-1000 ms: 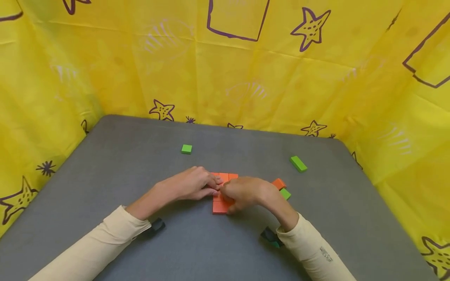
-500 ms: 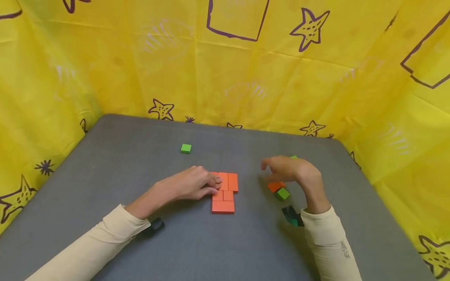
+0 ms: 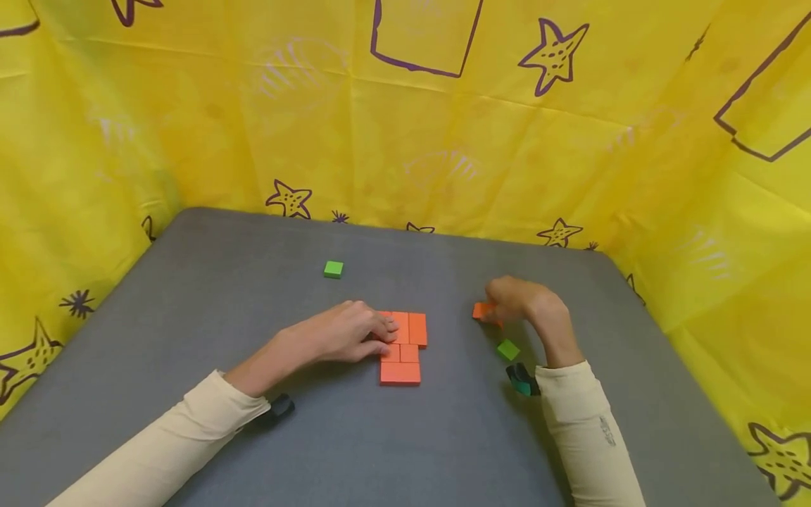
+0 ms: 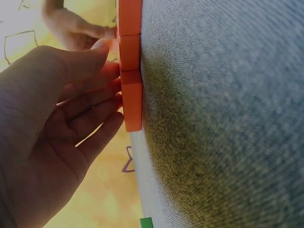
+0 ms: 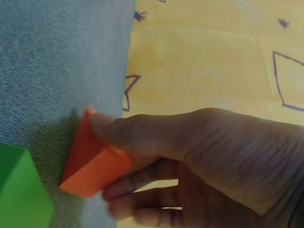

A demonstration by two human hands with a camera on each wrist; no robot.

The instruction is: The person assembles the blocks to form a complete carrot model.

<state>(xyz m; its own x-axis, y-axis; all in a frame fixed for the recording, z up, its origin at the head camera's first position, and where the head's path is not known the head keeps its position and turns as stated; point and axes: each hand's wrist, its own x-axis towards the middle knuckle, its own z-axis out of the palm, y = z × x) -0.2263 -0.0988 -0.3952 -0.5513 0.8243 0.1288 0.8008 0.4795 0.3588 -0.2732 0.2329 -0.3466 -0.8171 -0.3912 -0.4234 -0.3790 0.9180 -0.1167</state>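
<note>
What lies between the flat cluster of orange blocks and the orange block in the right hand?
Only bare grey mat separates the orange block cluster from the held orange block, seen in the head view.

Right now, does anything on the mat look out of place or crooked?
Nothing stands out. The orange blocks lie flush and flat under the left hand. The right hand pinches a loose orange block, tilted off the mat. Two green cubes sit apart, upright.
</note>
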